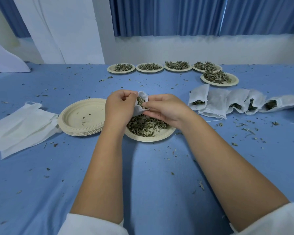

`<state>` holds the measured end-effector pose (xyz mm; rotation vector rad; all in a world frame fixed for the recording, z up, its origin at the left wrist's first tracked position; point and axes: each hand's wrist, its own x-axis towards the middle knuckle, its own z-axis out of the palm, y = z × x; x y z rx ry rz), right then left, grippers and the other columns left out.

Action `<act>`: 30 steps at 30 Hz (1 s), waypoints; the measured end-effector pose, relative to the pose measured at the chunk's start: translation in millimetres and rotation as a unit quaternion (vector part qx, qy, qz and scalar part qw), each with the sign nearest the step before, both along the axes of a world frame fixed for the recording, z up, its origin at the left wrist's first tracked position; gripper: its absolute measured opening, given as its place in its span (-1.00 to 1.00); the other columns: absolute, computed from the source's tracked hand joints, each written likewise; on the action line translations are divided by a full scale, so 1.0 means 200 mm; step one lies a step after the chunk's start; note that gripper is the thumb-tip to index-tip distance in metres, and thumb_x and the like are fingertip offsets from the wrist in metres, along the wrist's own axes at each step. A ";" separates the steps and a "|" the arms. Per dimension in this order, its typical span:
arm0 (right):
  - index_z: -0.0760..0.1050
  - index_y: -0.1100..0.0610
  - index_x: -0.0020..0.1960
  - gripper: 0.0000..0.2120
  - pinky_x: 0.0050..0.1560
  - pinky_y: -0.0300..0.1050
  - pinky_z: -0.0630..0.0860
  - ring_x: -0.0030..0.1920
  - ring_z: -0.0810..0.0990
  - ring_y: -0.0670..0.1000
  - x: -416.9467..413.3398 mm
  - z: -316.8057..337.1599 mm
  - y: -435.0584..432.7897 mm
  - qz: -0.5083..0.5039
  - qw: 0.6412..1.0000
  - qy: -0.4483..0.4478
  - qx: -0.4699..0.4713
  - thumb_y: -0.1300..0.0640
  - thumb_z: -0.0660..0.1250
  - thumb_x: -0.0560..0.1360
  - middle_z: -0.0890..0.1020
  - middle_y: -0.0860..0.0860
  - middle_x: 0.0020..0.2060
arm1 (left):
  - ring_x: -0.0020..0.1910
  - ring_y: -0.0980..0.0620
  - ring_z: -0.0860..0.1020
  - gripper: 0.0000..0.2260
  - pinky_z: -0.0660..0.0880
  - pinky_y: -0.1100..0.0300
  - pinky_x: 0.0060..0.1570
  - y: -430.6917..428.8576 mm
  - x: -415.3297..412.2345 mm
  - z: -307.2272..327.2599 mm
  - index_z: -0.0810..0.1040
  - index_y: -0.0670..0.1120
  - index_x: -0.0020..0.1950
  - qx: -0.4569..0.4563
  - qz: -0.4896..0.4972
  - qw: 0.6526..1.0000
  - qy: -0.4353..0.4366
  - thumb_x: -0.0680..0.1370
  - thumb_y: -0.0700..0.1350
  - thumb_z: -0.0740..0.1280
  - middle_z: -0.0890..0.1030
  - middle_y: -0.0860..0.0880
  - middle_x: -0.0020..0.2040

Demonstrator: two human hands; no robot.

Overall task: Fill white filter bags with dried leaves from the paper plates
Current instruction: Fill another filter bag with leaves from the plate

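My left hand (120,106) pinches the rim of a white filter bag (142,103) and holds its mouth open above a paper plate (166,134) heaped with dried leaves (146,125). My right hand (165,107) has its fingertips curled at the bag's mouth, pinching its edge and some leaves. Green leaves show inside the bag. Most of the bag is hidden behind my fingers.
A stack of bare paper plates (82,116) sits left of the leaf plate, with flat unfilled bags (22,126) beyond. Several filled bags (231,102) lie to the right. Several leaf-laden plates (176,67) line the far edge. Leaf crumbs litter the blue cloth (151,175).
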<state>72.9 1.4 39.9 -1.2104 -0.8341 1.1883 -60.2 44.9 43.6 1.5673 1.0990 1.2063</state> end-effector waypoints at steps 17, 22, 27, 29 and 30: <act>0.59 0.18 -0.01 -0.87 -0.34 -0.32 0.53 -0.37 0.57 -0.12 -0.01 0.00 0.00 -0.048 0.994 -0.091 -0.023 0.23 0.47 0.45 0.64 0.03 -0.27 | -0.33 0.23 0.50 -0.90 0.40 0.29 -0.24 -0.01 0.02 -0.01 0.63 -0.03 -0.12 0.023 -0.023 0.999 0.043 0.56 -0.09 0.35 0.58 0.11 -0.29; 0.60 0.12 -0.07 -0.93 -0.39 -0.29 0.45 -0.43 0.49 -0.14 0.00 -0.01 0.01 -0.074 0.973 -0.218 -0.027 0.12 0.41 0.49 0.61 -0.05 -0.41 | -0.43 0.24 0.52 -0.90 0.50 0.33 -0.29 -0.02 0.01 0.00 0.63 -0.05 -0.14 0.003 -0.069 0.997 0.030 0.55 -0.13 0.36 0.57 0.14 -0.38; 0.56 0.10 -0.15 -0.91 -0.40 -0.28 0.38 -0.41 0.48 -0.09 -0.02 -0.04 0.01 -0.082 0.955 -0.286 -0.019 0.09 0.42 0.48 0.58 -0.04 -0.43 | -0.33 0.22 0.59 -0.88 0.50 0.39 -0.24 -0.01 0.02 -0.01 0.62 -0.04 -0.14 0.021 -0.030 0.998 0.051 0.55 -0.16 0.31 0.63 0.12 -0.29; 0.60 0.10 -0.11 -0.87 -0.37 -0.21 0.41 -0.38 0.50 -0.05 -0.01 -0.02 0.01 -0.067 0.958 -0.278 -0.011 0.06 0.37 0.53 0.62 0.00 -0.32 | -0.28 0.24 0.53 -0.89 0.39 0.39 -0.30 0.02 0.01 -0.02 0.60 0.01 -0.14 0.041 0.052 0.996 0.063 0.57 -0.11 0.31 0.59 0.14 -0.25; 0.61 0.11 -0.06 -0.84 -0.34 -0.19 0.43 -0.38 0.51 -0.06 0.00 -0.01 0.01 -0.071 0.954 -0.290 -0.008 0.06 0.30 0.58 0.63 -0.02 -0.27 | -0.26 0.23 0.52 -0.89 0.37 0.37 -0.30 0.03 0.01 -0.02 0.59 0.01 -0.12 0.041 0.079 0.995 0.053 0.58 -0.10 0.31 0.58 0.14 -0.25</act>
